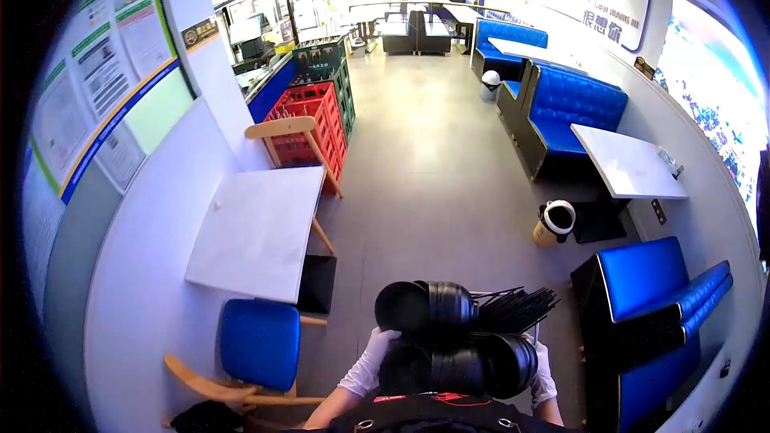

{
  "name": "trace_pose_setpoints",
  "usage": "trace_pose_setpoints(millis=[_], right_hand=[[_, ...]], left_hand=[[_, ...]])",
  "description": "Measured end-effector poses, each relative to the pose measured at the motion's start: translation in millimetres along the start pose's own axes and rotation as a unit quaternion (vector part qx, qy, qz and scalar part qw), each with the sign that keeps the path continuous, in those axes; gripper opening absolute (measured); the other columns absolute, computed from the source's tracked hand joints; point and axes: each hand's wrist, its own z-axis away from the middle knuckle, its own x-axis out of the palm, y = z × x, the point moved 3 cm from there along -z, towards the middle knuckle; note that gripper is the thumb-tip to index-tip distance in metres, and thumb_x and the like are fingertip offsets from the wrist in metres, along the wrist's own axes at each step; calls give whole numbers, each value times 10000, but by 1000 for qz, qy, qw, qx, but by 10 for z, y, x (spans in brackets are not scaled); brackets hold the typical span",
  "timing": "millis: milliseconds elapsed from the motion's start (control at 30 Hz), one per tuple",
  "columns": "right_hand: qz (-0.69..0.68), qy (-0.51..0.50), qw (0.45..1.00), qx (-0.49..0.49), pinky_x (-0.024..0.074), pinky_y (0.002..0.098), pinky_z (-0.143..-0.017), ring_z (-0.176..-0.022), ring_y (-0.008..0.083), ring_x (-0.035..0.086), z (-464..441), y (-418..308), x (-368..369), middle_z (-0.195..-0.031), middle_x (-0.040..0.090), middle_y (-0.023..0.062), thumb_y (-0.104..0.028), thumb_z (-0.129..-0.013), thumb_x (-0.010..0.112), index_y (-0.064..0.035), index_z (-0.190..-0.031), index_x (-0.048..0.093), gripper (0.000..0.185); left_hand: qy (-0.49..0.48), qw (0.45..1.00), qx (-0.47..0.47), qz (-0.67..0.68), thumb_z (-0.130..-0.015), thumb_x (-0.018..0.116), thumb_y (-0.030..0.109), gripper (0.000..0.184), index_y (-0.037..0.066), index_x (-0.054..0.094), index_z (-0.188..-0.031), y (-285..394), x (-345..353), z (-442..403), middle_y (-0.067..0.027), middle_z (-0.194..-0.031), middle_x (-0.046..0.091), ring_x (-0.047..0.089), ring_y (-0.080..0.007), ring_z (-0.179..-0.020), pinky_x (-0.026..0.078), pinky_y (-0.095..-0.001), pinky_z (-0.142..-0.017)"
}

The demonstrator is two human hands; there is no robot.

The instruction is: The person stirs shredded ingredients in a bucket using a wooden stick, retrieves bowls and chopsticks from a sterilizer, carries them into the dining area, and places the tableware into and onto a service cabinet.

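Observation:
Held low in front of my body is a load of black bowls [451,303], stacked on their sides in two rows. A bundle of black chopsticks [517,309] lies beside the far row, tips fanned to the right. Under them a tray [537,333] shows only as a thin pale edge; the bowls hide most of it. My left hand [369,362], in a white glove, is closed at the left side of the load, fingertips by the bowls. At the right side my gloved right hand [543,370] is closed on the tray's edge, its fingers partly hidden.
A white table [255,228] and a blue-seated chair [261,343] stand at left, red crates [309,116] beyond. Along the right are blue booth seats [573,104], another white table [630,160] and a waste bin [553,223]. Grey floor [417,168] runs between them.

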Motion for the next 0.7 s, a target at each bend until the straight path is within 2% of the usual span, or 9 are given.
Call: trace_pose_setpoints(millis=[200, 233, 333, 433, 533, 633, 700], right_hand=[[27, -12, 1000, 9, 489, 223, -701, -759, 86, 584, -1931, -504, 658, -925, 640, 36, -175, -933, 545, 54, -1130, 586, 305], [-44, -45, 997, 46, 493, 232, -703, -766, 91, 588, -2271, -613, 780, -931, 642, 39, -174, -936, 540, 51, -1132, 585, 301], [3, -59, 998, 29, 489, 234, -720, -793, 93, 589, -3186, -986, 1137, -949, 647, 42, -174, -938, 534, 46, -1134, 587, 299], [56, -71, 996, 12, 484, 232, -734, -815, 95, 589, -4160, -1254, 1407, -965, 648, 47, -173, -938, 533, 43, -1140, 586, 301], [82, -81, 993, -2, 482, 232, -750, -835, 106, 591, -5063, -1400, 1708, -989, 648, 59, -169, -935, 536, 44, -1152, 581, 307], [37, -69, 997, 24, 481, 233, -753, -833, 112, 594, -5832, -1570, 2075, -991, 648, 62, -168, -934, 539, 45, -1155, 578, 310], [1, -66, 997, 26, 485, 237, -742, -814, 111, 594, -6382, -1754, 2369, -970, 644, 55, -167, -931, 543, 50, -1142, 579, 304]], left_hand=[[33, 999, 11, 23, -746, 566, 98, 282, -35, 595, -994, 804, 59, -1746, -92, -851, 645, 627, -228, -726, 520, -351, -700], [43, 999, 15, 26, -746, 565, 97, 282, -36, 596, -993, 978, 58, -1967, -95, -851, 647, 629, -230, -723, 521, -350, -696], [80, 996, 16, 25, -741, 570, 88, 278, -36, 600, -988, 1510, 113, -2601, -101, -854, 649, 632, -233, -732, 521, -349, -693], [86, 992, 42, 78, -734, 576, 79, 278, -38, 603, -985, 1914, 153, -3283, -100, -848, 649, 630, -232, -725, 520, -355, -689], [101, 992, 52, 57, -730, 578, 76, 280, -41, 607, -982, 2234, 102, -4138, -98, -842, 650, 629, -231, -721, 520, -361, -689], [92, 992, 38, 74, -737, 617, 71, 270, -33, 622, -986, 2638, 48, -5066, -71, -846, 653, 608, -182, -733, 499, -314, -694], [63, 995, 48, 62, -734, 617, 72, 275, -36, 621, -986, 3024, 0, -5720, -73, -861, 652, 605, -181, -735, 497, -312, -694]])
